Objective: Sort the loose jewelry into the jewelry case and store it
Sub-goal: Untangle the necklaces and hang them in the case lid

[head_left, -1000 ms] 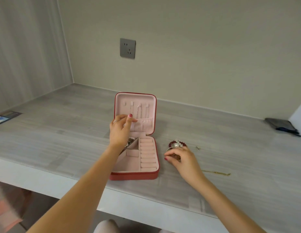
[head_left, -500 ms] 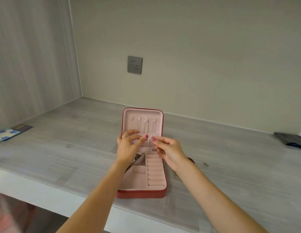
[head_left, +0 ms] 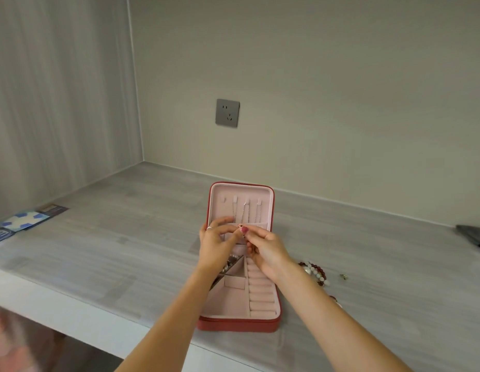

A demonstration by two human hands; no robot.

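Both hands, since raised to jewelry case (head_left: 239,326) lid, fingertips pinching something tiny.

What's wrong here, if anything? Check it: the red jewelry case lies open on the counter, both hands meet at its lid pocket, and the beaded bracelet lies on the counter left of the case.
One thing is wrong: the side. In the head view the beaded bracelet lies on the counter right of the red jewelry case, not left. The rest holds: the case lies open, and the left hand and right hand meet at its lid pocket.
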